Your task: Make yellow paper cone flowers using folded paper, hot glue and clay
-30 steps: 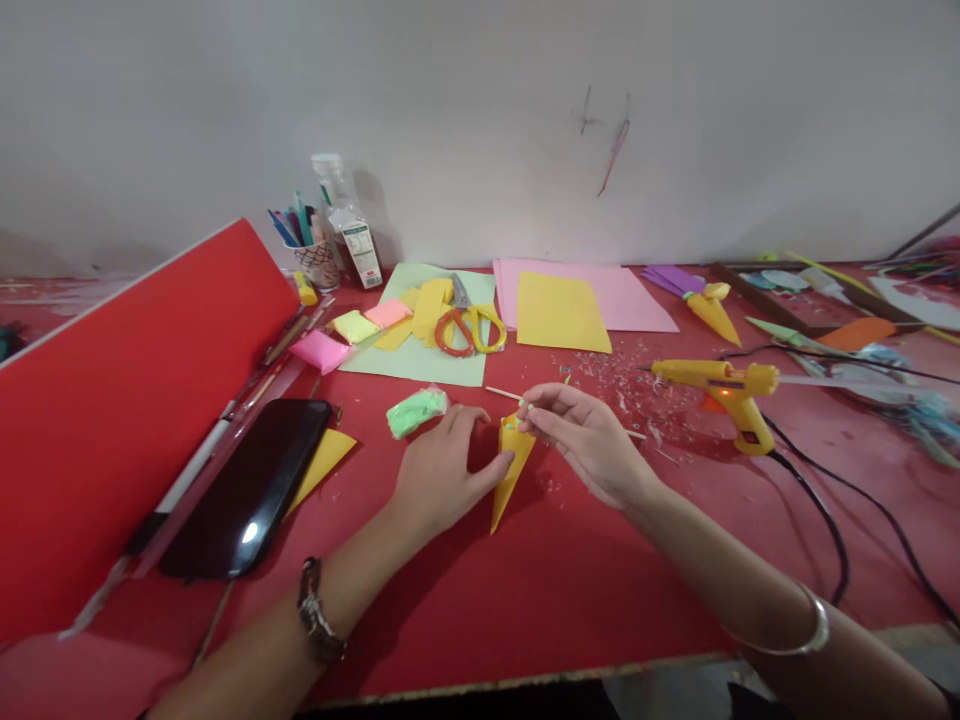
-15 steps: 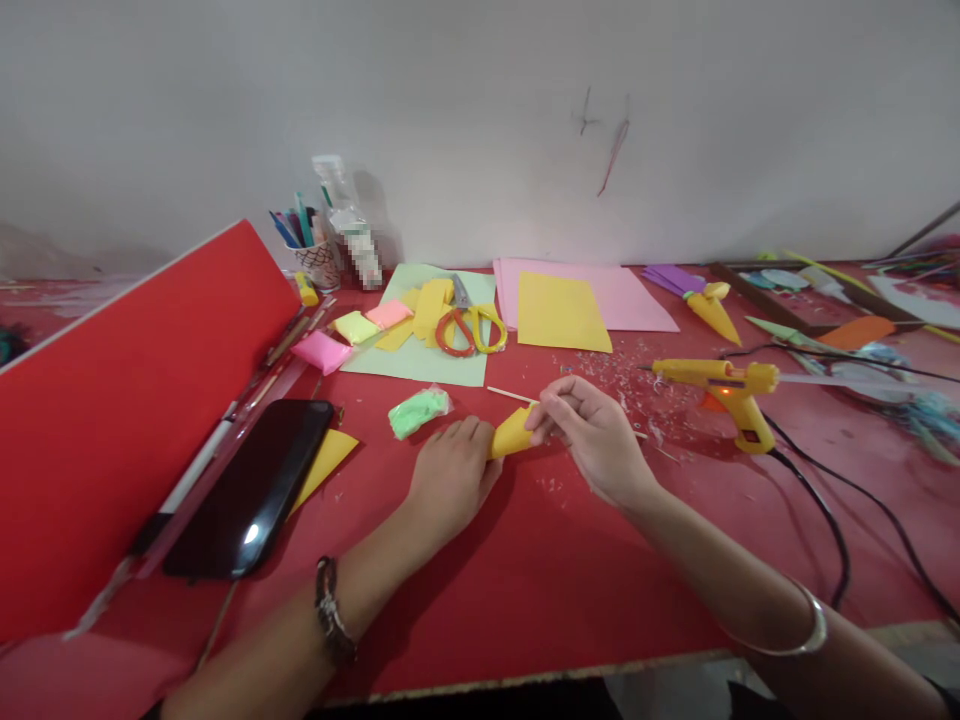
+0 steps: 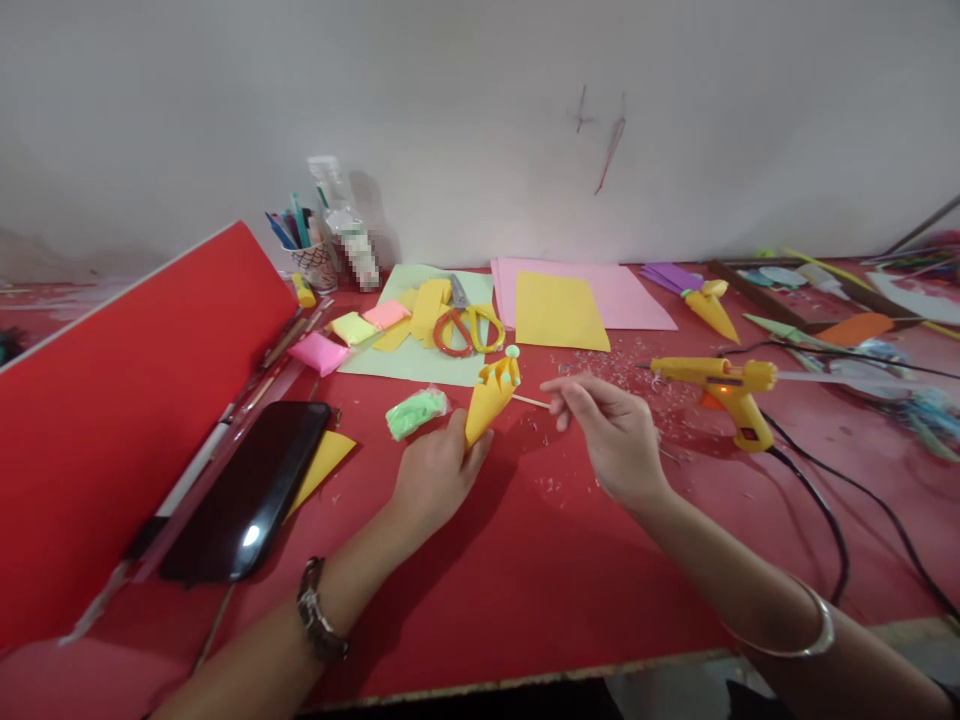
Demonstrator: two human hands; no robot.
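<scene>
A rolled yellow paper cone (image 3: 489, 402) tilts upward in my left hand (image 3: 436, 470), which is closed around its narrow lower end. Small pale green balls sit along the cone's scalloped top, and a larger pale green ball (image 3: 512, 352) tops it. My right hand (image 3: 619, 440) hovers to the right, apart from the cone, its fingers loosely bent and slightly separated; I see nothing between them. A thin wooden stick (image 3: 531, 401) lies between the hands, partly behind the right fingers. Left of the cone is a packet of green clay (image 3: 417, 413).
Scissors (image 3: 469, 332) rest on pale green paper (image 3: 420, 368), near small clay packets (image 3: 319, 352). A yellow glue gun (image 3: 716, 375) with a lit light and trailing cord stands at right. A phone (image 3: 247, 490) and a leaning red board (image 3: 135, 420) occupy the left.
The cone has swung more upright and moved slightly left, bringing its ball-trimmed top into view. My right hand has come away from the cone's top and moved right.
</scene>
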